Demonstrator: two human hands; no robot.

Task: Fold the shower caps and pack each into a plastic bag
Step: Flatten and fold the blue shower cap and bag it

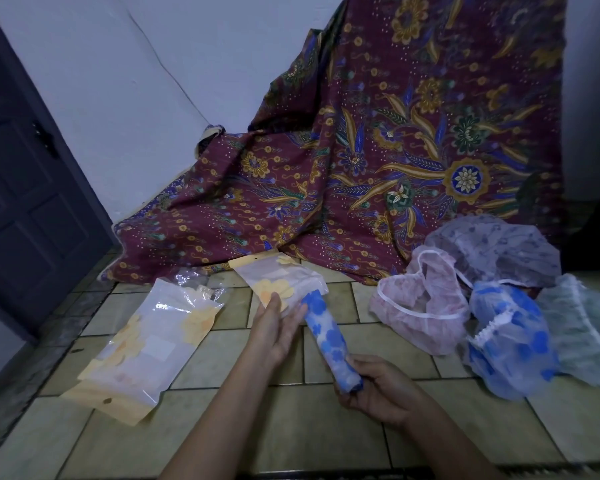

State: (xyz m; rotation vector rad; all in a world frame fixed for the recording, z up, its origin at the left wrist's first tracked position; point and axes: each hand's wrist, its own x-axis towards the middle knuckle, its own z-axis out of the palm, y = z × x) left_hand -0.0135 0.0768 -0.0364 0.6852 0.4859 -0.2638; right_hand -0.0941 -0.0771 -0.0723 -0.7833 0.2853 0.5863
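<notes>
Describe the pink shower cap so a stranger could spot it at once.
Below the maroon patterned cloth, loose shower caps lie heaped on the tiled floor at the right. The pink cap is the leftmost one, white-rimmed, beside a blue-flowered cap.

bags (146,344): glossy clear plastic, creased
caps (513,337): thin, sheer, matt, crinkled
cloth (378,150): matt woven batik
floor (291,427): smooth tiles, dull sheen

One wide-angle camera, worn on the head, looks forward and down from close above the tiled floor (194,355). The batik cloth (378,150) stands straight ahead, filling the upper middle and right. A dark door (25,202) lies left of the cloth.
</notes>
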